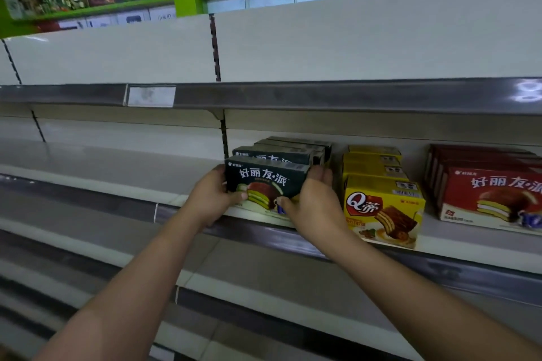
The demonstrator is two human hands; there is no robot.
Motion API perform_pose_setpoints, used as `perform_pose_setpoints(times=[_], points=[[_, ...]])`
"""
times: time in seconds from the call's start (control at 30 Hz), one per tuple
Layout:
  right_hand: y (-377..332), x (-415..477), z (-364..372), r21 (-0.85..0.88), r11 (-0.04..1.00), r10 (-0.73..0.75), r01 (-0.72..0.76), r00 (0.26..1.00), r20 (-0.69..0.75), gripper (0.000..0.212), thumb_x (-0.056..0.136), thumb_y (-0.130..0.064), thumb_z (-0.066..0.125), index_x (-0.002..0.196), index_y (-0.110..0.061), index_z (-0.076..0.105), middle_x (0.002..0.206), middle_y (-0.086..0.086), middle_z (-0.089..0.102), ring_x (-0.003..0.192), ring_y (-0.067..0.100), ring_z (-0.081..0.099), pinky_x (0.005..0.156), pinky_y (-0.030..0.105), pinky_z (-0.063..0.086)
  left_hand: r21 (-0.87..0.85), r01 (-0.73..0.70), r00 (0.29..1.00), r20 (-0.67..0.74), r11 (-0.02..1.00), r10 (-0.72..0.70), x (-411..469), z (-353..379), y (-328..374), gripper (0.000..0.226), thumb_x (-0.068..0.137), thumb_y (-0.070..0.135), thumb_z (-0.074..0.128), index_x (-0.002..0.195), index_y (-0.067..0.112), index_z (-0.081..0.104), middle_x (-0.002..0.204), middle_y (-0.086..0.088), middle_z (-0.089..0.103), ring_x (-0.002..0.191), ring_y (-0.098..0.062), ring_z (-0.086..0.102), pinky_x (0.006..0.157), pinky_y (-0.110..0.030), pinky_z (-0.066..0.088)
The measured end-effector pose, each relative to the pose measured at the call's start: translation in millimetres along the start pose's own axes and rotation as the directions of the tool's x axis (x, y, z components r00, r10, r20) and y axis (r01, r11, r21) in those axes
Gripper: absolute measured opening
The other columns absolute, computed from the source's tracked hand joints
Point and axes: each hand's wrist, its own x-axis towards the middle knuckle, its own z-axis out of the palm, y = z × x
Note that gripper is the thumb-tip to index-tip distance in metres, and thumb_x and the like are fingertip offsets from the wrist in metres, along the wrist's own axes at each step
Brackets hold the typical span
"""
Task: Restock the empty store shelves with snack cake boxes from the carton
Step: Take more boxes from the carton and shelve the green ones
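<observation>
A dark green snack cake box (264,182) stands at the front of a row of several like boxes (293,148) on the middle shelf (117,182). My left hand (209,199) grips its left end, thumb on the front face. My right hand (311,205) grips its right end, thumb low on the front and fingers over the top corner. The box's lower edge is partly hidden behind my hands. The carton is out of view.
To the right stands a row of yellow boxes (384,208), then a row of red boxes (492,199). The shelf above (293,97) has a grey price rail with a blank label holder (151,96). Lower shelves (88,243) step out toward me.
</observation>
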Motion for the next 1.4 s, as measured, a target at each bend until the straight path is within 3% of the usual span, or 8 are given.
perform_pose_setpoints(times=[0.13, 0.27, 0.47, 0.6, 0.7, 0.93, 1.1, 1.4], points=[[4, -4, 2, -0.004, 0.999, 0.041, -0.041, 0.998, 0.046, 0.086, 0.087, -0.039, 0.075, 0.148, -0.002, 0.025, 0.147, 0.020, 0.029, 0.115, 0.037, 0.058, 0.090, 0.034, 0.048, 0.001, 0.038, 0.999, 0.023, 0.999, -0.038, 2, 1, -3, 0.064, 0.078, 0.001, 0.083, 0.135, 0.011, 0.055, 0.127, -0.005, 0.069, 0.116, -0.023, 0.066, 0.108, -0.050, 0.048], [3, -7, 1, 0.100, 0.994, 0.046, -0.046, 0.999, 0.001, 0.112, 0.083, -0.037, 0.080, 0.158, -0.005, 0.003, 0.154, 0.020, 0.023, 0.128, 0.037, 0.050, 0.104, 0.035, 0.044, -0.035, 0.088, 0.995, 0.058, 0.996, -0.085, -1, 1, 2, 0.064, 0.078, -0.006, 0.080, 0.136, 0.006, 0.054, 0.125, -0.010, 0.070, 0.116, -0.026, 0.066, 0.109, -0.049, 0.048], [-1, -15, 1, 0.161, 0.986, -0.010, 0.029, 0.993, -0.118, 0.118, 0.079, -0.035, 0.083, 0.158, -0.008, 0.000, 0.159, 0.017, 0.018, 0.146, 0.035, 0.027, 0.120, 0.043, 0.030, -0.082, 0.085, 0.996, 0.031, 0.993, -0.082, -9, -1, 5, 0.077, 0.079, -0.011, 0.077, 0.146, 0.004, 0.042, 0.121, -0.011, 0.068, 0.118, -0.027, 0.065, 0.107, -0.046, 0.049], [-4, -19, -2, 0.082, 0.992, -0.085, 0.099, 0.983, -0.163, 0.113, 0.083, -0.040, 0.079, 0.158, -0.008, 0.000, 0.163, 0.017, 0.008, 0.151, 0.033, 0.012, 0.123, 0.042, 0.022, -0.090, 0.086, 0.996, 0.033, 0.992, -0.083, -21, -5, 8, 0.080, 0.084, -0.009, 0.073, 0.152, 0.006, 0.033, 0.126, -0.011, 0.064, 0.118, -0.023, 0.062, 0.094, -0.027, 0.052], [-10, -23, -4, 0.033, 0.986, -0.155, 0.164, 0.972, -0.179, 0.109, 0.085, -0.041, 0.076, 0.158, -0.007, 0.002, 0.163, 0.018, 0.005, 0.152, 0.034, 0.005, 0.124, 0.042, 0.018, -0.048, 0.091, 0.996, 0.027, 0.995, -0.090, -31, -13, 11, 0.089, 0.085, 0.004, 0.079, 0.157, 0.012, 0.028, 0.140, -0.010, 0.054, 0.129, -0.022, 0.053, 0.101, -0.034, 0.046], [-30, -40, 2, -0.066, 0.954, -0.299, 0.292, 0.942, -0.155, 0.097, 0.087, -0.041, 0.072, 0.157, -0.006, 0.013, 0.160, 0.020, 0.014, 0.151, 0.038, 0.002, 0.124, 0.052, 0.014, -0.013, 0.090, 0.993, -0.082, 0.996, -0.091, -65, -36, 23, 0.078, 0.087, 0.018, 0.079, 0.153, 0.018, 0.037, 0.134, -0.003, 0.054, 0.116, -0.018, 0.058, 0.091, -0.031, 0.047], [-45, -54, 9, -0.098, 0.913, -0.408, 0.397, 0.902, -0.145, 0.092, 0.089, -0.038, 0.069, 0.157, -0.006, 0.015, 0.163, 0.019, 0.010, 0.153, 0.036, -0.004, 0.125, 0.049, 0.007, 0.027, 0.085, 0.985, -0.152, 0.996, -0.080, -98, -60, 18, 0.072, 0.087, 0.023, 0.080, 0.149, 0.020, 0.044, 0.135, -0.003, 0.059, 0.113, -0.015, 0.064, 0.102, -0.039, 0.053], [-83, -110, 70, 0.049, 0.849, -0.528, 0.526, 0.842, 0.109, 0.091, 0.090, -0.040, 0.068, 0.158, -0.012, 0.015, 0.166, 0.010, 0.010, 0.153, 0.030, -0.005, 0.125, 0.045, 0.009, 0.050, 0.236, 0.936, -0.279, 0.970, -0.214, -201, -102, -27, 0.060, 0.089, 0.030, 0.078, 0.143, 0.022, 0.052, 0.129, 0.000, 0.064, 0.113, -0.016, 0.066, 0.102, -0.043, 0.054]])
